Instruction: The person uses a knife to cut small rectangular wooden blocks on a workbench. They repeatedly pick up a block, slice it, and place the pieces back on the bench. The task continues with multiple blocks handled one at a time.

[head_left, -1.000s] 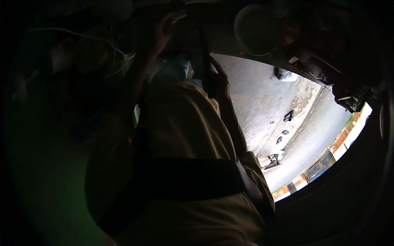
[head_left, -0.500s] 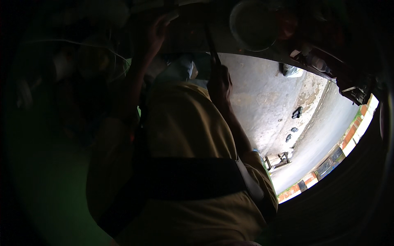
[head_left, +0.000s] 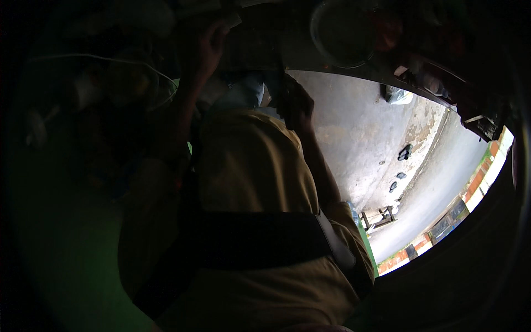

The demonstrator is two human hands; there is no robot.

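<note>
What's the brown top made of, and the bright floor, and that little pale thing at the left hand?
The brown top: looks like soft, matt cloth, since it hangs in loose folds. The bright floor: probably concrete or cement, mostly dull, because its grey surface has worn patches. The pale thing at the left hand: too small and shadowed to tell.

Your view is mostly near-black. Daylight floods the floor (head_left: 354,127) at right, overexposed toward the outer edge. Your left hand (head_left: 210,48) and right hand (head_left: 297,106) sit in deep shadow, detail lost. Fisheye bends straight lines; rim dark.
</note>
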